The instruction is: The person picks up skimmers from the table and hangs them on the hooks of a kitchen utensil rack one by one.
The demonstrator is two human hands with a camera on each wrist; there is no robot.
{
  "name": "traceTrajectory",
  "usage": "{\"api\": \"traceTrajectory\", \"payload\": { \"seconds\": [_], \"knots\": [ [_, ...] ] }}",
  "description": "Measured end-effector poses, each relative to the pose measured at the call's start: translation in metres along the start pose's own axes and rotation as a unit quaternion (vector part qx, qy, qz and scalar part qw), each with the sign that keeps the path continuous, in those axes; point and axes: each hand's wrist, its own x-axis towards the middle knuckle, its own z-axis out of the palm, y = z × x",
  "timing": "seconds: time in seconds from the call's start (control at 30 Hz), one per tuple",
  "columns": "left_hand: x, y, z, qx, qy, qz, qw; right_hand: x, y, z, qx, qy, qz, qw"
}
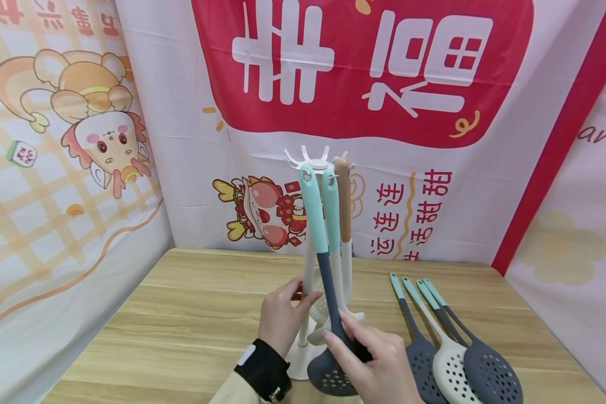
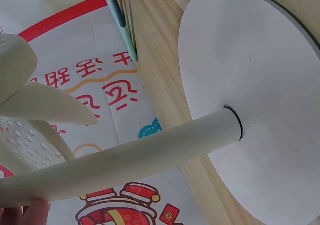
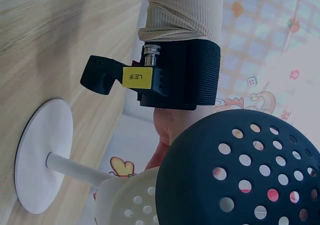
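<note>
A white utensil stand [image 1: 307, 275] rises from a round base on the table, and my left hand [image 1: 281, 317] grips its pole with thumb and fingers. Fingertips [image 2: 36, 213] of that hand show against the pole at the corner of the left wrist view. A dark skimmer [image 1: 328, 280] with a mint handle hangs from a hook at the front of the stand. My right hand [image 1: 379, 359] pinches it low, near its perforated head [image 3: 190, 197]. Beside it hang a pale utensil [image 1: 331, 213] with a mint handle and a brown-handled one [image 1: 345, 207]; their heads are partly hidden.
On the table [image 1: 207, 314] to the right lie several utensils with mint handles, among them a white skimmer [image 1: 451, 365] and a dark skimmer [image 1: 492, 370], partly overlapping. Printed cloth [image 1: 182, 140] hangs behind and at both sides.
</note>
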Motion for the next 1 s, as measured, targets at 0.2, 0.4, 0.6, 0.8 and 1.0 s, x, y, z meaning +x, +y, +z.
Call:
{"api": "traceTrajectory", "payload": {
  "seconds": [0.2,0.4,0.6,0.8,1.0],
  "knots": [
    [0.0,-0.001,0.0,0.008,0.004,-0.001,1.0,0.001,0.005,0.002,0.001,0.0,-0.016,1.0],
    [-0.001,-0.002,0.0,0.013,0.007,0.008,0.9999,0.001,0.015,0.01,-0.008,-0.003,-0.027,1.0],
    [0.0,-0.001,-0.001,0.006,-0.001,0.003,1.0,0.002,0.029,0.022,-0.037,-0.006,-0.037,0.999],
    [0.0,-0.002,-0.001,0.007,-0.004,0.003,1.0,0.003,0.041,0.032,-0.034,-0.004,-0.043,0.999],
    [0.001,-0.002,-0.001,0.016,-0.003,0.002,0.9999,0.005,0.048,0.037,-0.041,-0.013,-0.021,0.999]
  ]
}}
